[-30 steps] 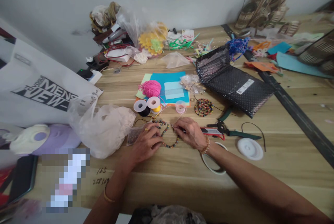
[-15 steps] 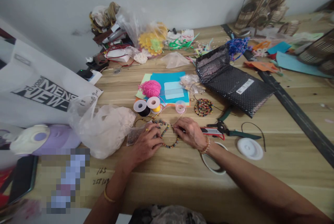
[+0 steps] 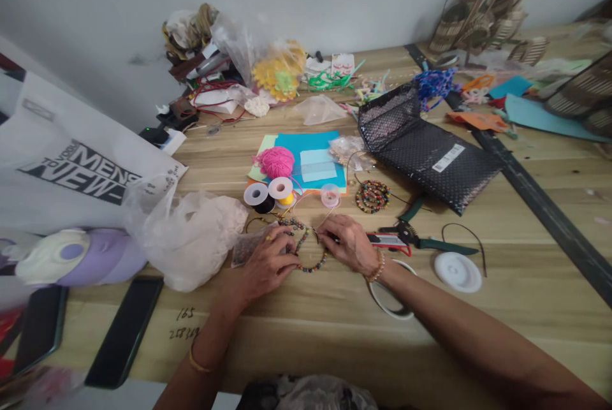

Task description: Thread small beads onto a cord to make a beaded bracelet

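Observation:
A string of multicoloured beads [image 3: 313, 268] curves over the wooden table between my two hands. My left hand [image 3: 273, 260] lies at its left side, fingers bent and closed on the strand. On the other side, my right hand [image 3: 348, 241] pinches the strand's upper right end; its fingertips are partly hidden. Just beyond my left fingers is a small pile of dark beads [image 3: 292, 224]. A clear packet of beads [image 3: 243, 249] lies partly under my left hand. Pale cord runs from near my right fingers toward a small pink-white spool [image 3: 330, 195].
Black and yellow thread spools [image 3: 261, 198] stand before a pink yarn ball [image 3: 276, 162]. Coiled beads [image 3: 373, 196], a red utility knife [image 3: 389, 241] and green-handled pruners [image 3: 411, 231] lie right. A white ring [image 3: 393, 314] sits under my right forearm. Left are a plastic bag [image 3: 191, 238] and phone [image 3: 125, 333].
Both hands stay in nearly the same place on the bead string. The view has shifted very slightly; the phone at the left, blocked out earlier, now shows a dark screen.

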The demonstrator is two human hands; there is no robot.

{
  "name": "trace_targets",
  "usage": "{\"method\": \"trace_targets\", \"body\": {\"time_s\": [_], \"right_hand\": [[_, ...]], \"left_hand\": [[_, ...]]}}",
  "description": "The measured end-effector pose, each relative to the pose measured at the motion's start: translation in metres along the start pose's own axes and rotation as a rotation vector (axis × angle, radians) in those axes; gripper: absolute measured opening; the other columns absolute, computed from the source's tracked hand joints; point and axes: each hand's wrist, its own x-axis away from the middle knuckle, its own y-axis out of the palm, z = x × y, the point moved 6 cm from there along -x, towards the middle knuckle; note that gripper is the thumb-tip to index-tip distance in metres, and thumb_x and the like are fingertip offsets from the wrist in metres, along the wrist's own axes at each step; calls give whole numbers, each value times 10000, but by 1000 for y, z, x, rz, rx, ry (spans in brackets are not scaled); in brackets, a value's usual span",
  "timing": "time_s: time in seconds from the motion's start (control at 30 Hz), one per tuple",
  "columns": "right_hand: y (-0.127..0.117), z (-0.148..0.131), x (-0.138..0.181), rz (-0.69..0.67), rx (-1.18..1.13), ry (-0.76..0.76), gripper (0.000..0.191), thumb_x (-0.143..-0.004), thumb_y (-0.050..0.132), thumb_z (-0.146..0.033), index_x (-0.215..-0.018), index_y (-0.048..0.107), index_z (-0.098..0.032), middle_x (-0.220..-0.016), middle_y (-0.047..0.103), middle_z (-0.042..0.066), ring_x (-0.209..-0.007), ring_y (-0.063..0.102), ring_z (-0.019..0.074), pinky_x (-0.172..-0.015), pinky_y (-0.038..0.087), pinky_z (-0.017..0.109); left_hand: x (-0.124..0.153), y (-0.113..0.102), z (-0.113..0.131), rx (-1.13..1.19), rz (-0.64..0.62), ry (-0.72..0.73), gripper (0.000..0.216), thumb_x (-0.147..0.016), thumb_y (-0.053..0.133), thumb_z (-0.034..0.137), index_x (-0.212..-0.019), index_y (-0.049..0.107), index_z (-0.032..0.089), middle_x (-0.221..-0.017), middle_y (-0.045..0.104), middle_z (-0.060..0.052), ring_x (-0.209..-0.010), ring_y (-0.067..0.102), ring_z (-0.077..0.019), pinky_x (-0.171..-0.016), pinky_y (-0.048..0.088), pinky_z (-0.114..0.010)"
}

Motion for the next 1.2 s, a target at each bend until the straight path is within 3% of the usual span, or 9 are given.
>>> {"method": "trace_targets", "body": {"time_s": [0.97, 1.2], "right_hand": [[0, 0, 0, 11, 2, -7, 122, -876, 517, -163, -796, 608, -172, -774, 644, 58, -732, 559, 173, -706, 400, 280], [0, 0, 1, 15, 3, -12, 124, -872, 515, -157, -788, 606, -167, -768, 641, 57, -721, 547, 170, -706, 392, 281]], "left_hand": [[0, -7, -5, -44, 105, -15, 155, -840, 555, 125, -826, 696, 187, -879, 617, -62, -1173, 461, -251, -981, 447, -452], [1, -3, -6, -32, 83, -19, 160, -826, 565, 105, -848, 703, 183, -885, 623, -67, -1190, 455, -257, -1006, 422, -484]]}}
